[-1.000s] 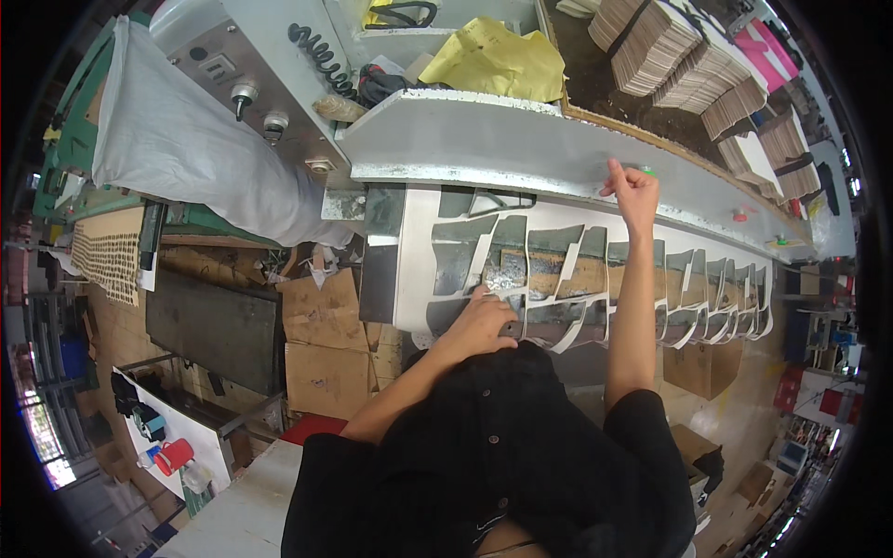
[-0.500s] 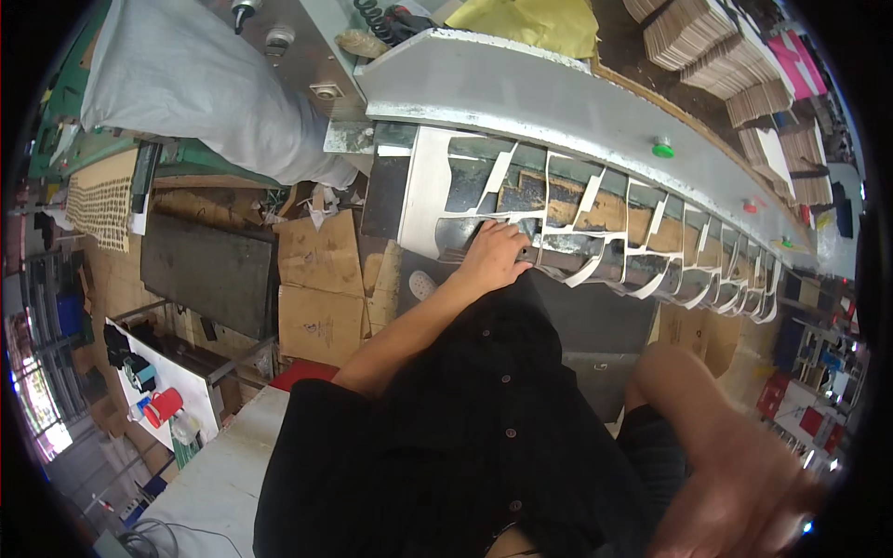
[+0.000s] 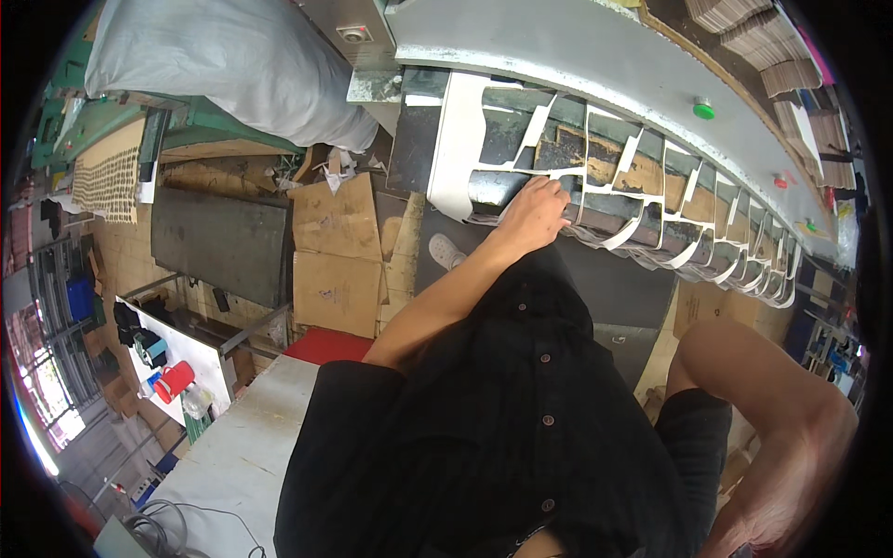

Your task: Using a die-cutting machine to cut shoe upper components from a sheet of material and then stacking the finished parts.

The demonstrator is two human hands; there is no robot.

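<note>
My left hand (image 3: 538, 212) lies across the front strip of a white die-cut sheet (image 3: 456, 144), fingers bent slightly over it and loosely apart. Rows of openings with narrow white bars run through the sheet toward the right. More layers hang at its front edge. A dark machine bed (image 3: 419, 130) shows beneath it. My bare right arm (image 3: 777, 381) bends at the lower right, away from the sheet. The fingers of my right hand are hidden past the lower edge.
A grey machine beam with a green button (image 3: 703, 110) borders the far side. Stacked cut card (image 3: 763, 46) stands beyond it. A grey-white bulging sack (image 3: 233, 74) is at far left, flattened cardboard (image 3: 337, 288) on the floor, and a red mug (image 3: 174, 381) on a white table.
The view has shifted, so the sheet and machine appear higher and further right. My left hand stays at the sheet's front strip. My right hand has moved lower, mostly out of the picture.
</note>
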